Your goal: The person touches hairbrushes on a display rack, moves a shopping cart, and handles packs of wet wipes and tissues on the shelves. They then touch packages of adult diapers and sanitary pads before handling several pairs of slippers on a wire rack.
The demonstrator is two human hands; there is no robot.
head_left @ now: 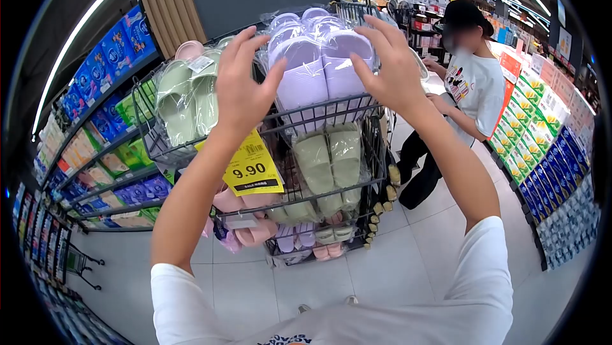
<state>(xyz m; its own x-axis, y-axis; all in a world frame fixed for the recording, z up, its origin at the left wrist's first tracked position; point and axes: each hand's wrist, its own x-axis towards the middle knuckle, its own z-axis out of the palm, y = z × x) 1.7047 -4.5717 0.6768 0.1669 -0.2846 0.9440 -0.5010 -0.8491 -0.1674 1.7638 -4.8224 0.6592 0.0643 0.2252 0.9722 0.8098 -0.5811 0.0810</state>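
Purple slippers in clear plastic wrap stand in the top of a black wire basket rack. My left hand is at their left side with the fingers spread. On their right side my right hand is spread too, its thumb close over the right slipper. More wrapped purple slippers are stacked behind this pair. Wrapped green slippers lie to the left of my left hand. Below my left wrist hangs a yellow price tag reading 9.90.
Lower tiers hold more green slippers and pink slippers. At the right a person in a black cap and white T-shirt stands beside the rack. Shelves of blue packages line the left; stacked green and white boxes stand far right.
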